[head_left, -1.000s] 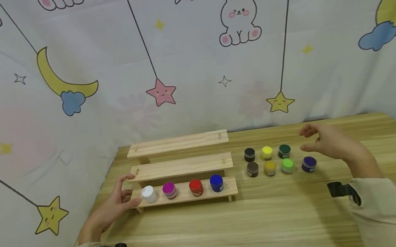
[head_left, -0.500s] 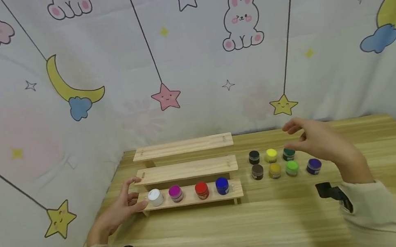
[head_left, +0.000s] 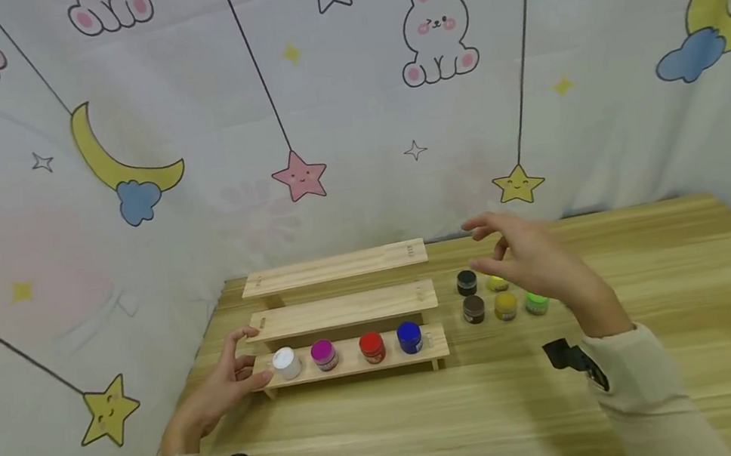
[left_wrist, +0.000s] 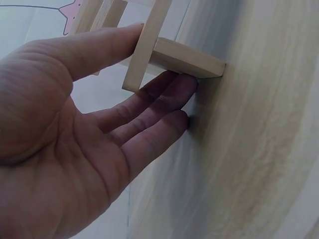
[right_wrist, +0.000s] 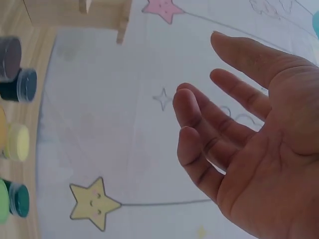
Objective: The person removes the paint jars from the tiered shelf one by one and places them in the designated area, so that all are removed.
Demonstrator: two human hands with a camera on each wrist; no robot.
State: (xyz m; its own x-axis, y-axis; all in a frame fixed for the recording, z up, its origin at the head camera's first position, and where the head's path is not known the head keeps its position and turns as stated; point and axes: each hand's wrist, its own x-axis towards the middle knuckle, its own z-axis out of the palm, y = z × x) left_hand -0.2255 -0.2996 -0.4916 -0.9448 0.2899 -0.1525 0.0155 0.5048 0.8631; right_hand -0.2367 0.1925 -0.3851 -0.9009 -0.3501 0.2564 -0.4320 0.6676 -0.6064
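Observation:
A three-tier wooden rack (head_left: 341, 311) stands on the table. Along its lowest tier sit a white jar (head_left: 286, 363), a purple jar (head_left: 324, 355), a red jar (head_left: 372, 346) and a blue paint jar (head_left: 409, 337). My left hand (head_left: 221, 390) holds the rack's left end, thumb on the lowest board and fingers (left_wrist: 159, 132) by its leg. My right hand (head_left: 534, 260), holding nothing, hovers with loosely bent fingers above a black jar (head_left: 466, 282), a yellow jar (head_left: 498, 283) and others. It hides the dark green jar (right_wrist: 20, 200) from the head view.
Right of the rack, a brown jar (head_left: 474, 309), an ochre jar (head_left: 505, 306) and a light green jar (head_left: 537, 303) form the front row. A printed curtain (head_left: 357, 107) hangs behind the wooden table (head_left: 390, 430).
My right hand has moved left, from beside the loose jars to over them, and now covers some. My left hand stays at the rack's end. The head view has shifted slightly.

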